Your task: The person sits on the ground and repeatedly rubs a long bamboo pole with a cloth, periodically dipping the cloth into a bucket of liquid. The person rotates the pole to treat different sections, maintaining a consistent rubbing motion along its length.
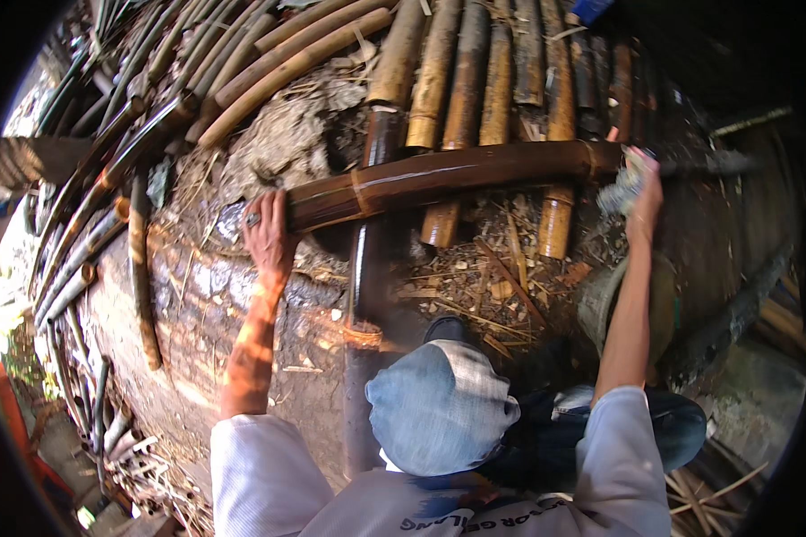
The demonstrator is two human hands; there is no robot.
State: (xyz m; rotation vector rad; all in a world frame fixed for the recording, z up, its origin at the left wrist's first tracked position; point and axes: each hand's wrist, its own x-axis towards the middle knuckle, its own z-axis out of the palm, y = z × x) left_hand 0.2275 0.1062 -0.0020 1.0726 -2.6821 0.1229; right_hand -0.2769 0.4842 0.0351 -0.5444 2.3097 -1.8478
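Note:
A thick, dark brown bamboo pole, wet and shiny, lies crosswise in front of me. My left hand, with a ring on one finger, grips its left end. At the other end, my right hand holds a pale, crumpled rag close against the bamboo. Part of that hand's fingers is hidden behind the rag. Under the long pole, near its left part, runs a darker upright-lying bamboo pole that reaches toward me.
Several yellow-brown bamboo pieces lie side by side beyond the pole. More bamboo is stacked at the far left. A pale bucket stands below my right forearm. Bamboo scraps litter the ground, and a blue object sits at the top.

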